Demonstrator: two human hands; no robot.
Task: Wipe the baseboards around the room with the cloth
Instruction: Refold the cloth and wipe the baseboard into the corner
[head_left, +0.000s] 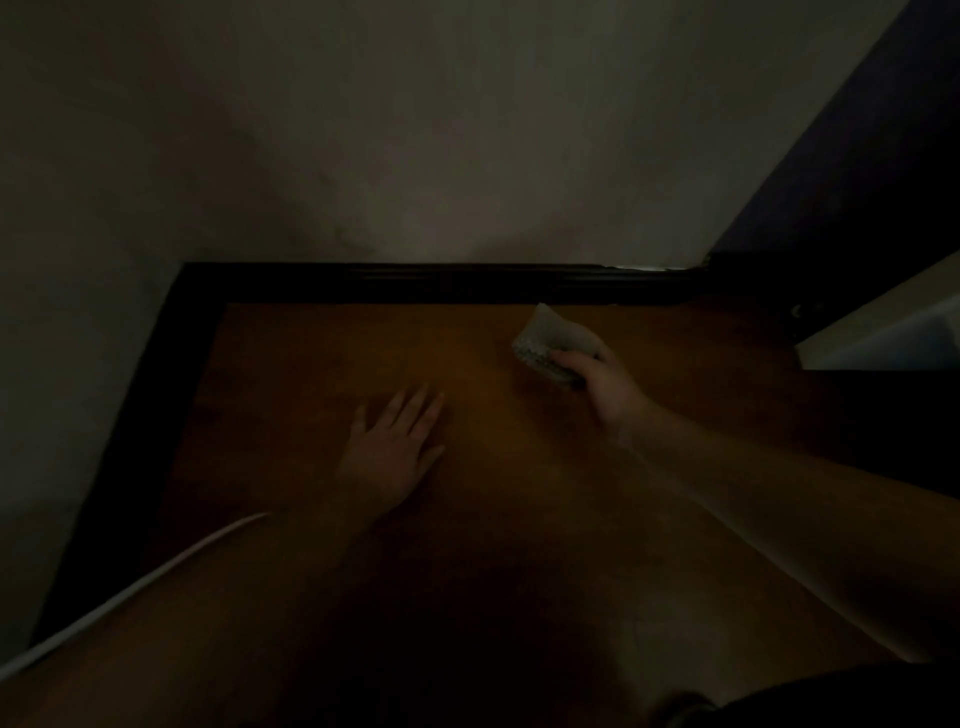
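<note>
Cloth is pinched in my right hand, thumb over its near edge and fingers curled beneath; its far corner points up at the baseboard and appears just short of touching. My left hand lies flat on the floor, fingers spread, holding nothing and bracing me.

Judgement: the step in hand is bringing the cloth onto the back-wall run. To do it well I should fold the cloth flat against the moulding, press into the stepped top ledge where dust would sit, and draw steadily along toward the left corner, where a second run meets it.

Materials: baseboard dark, profiled, slightly glossy; cloth pale, textured weave, soft and bunched; floor smooth, warm brown; wall matte and pale. A white cable crosses the floor at lower left. Lighting is poor; dirt cannot be assessed.
</note>
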